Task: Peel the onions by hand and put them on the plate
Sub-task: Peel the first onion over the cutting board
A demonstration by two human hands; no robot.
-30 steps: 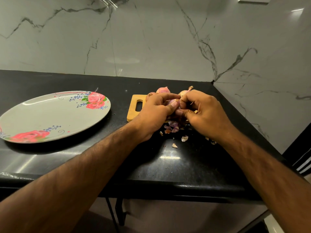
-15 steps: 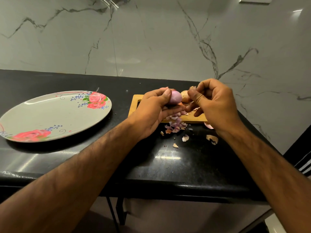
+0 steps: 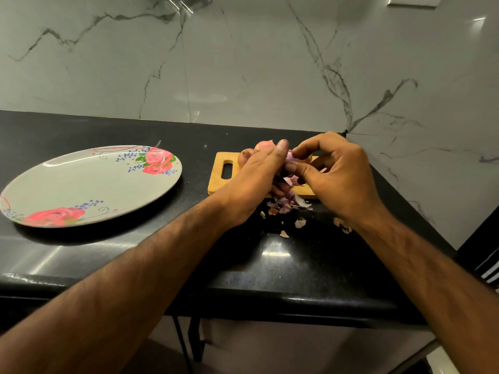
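Plate (image 3: 89, 184) on table (image 3: 297, 265) shows its rose-printed face. Onion (image 3: 290, 156) sits between both hands above the board (image 3: 218, 182) — left hand (image 3: 256, 179) grips it, right hand (image 3: 340, 174) pinches it.

Single head-worn view looks forward and down (wide-angle, edges bent) at the counter (image 3: 162, 136), seemingly close.

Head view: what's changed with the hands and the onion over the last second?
The right hand pulled away rightward, baring the onion, then came back and now pinches it again. The left hand kept gripping it throughout. Fingers now hide most of the onion. The plate, cutting board, spare onions and peel scraps stayed put.
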